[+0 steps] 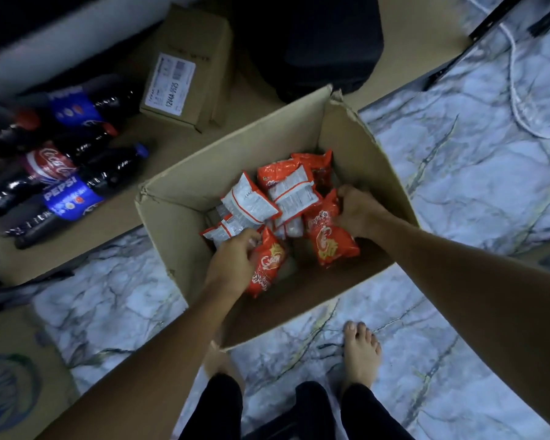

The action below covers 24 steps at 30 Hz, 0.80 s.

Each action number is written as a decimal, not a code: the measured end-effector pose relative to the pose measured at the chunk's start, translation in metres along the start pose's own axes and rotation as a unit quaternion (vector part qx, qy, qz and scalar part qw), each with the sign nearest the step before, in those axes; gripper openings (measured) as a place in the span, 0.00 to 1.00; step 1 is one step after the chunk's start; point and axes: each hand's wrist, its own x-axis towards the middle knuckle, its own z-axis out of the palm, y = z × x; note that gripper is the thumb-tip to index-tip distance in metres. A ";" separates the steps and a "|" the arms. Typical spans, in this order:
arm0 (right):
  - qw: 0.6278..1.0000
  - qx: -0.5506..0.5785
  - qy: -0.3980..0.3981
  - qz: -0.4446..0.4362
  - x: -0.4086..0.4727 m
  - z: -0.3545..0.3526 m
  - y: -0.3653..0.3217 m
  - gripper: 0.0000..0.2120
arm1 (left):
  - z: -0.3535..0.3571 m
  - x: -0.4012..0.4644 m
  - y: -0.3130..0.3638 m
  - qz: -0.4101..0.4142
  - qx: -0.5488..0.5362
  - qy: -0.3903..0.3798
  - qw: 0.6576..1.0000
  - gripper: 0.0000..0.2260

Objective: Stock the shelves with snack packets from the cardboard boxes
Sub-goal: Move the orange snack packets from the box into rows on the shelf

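An open cardboard box (185,198) stands on the marble floor in front of me, holding several orange and white snack packets (286,185). My left hand (232,265) reaches into the box and grips an orange packet (267,265) near the box's front. My right hand (358,211) is in the box on the right side, its fingers curled on another orange packet (327,239). Other packets lie loose in the middle, some showing their white backs.
Cola bottles (61,173) lie on flattened cardboard at the left. A small closed carton with a label (188,68) sits behind the box, a black bag (315,42) beyond it. My bare foot (361,354) stands just in front of the box. A white cable (518,90) trails at right.
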 end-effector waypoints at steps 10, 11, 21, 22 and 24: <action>0.985 -0.002 0.080 -0.150 -0.155 -0.120 -0.054 0.20 | -0.095 -0.100 0.102 0.033 -0.080 0.103 0.991 0.17; 0.985 -0.003 0.087 -0.152 -0.170 -0.130 -0.058 0.19 | -0.105 -0.111 0.112 0.032 -0.094 0.108 0.989 0.17; 0.960 0.021 0.166 -0.224 -0.322 -0.245 -0.117 0.19 | -0.219 -0.235 0.216 0.052 -0.221 0.235 0.945 0.17; 0.956 0.020 0.173 -0.238 -0.337 -0.258 -0.126 0.19 | -0.231 -0.248 0.226 0.060 -0.224 0.251 0.940 0.18; 0.946 0.022 0.181 -0.269 -0.367 -0.283 -0.145 0.19 | -0.253 -0.270 0.240 0.072 -0.225 0.284 0.929 0.19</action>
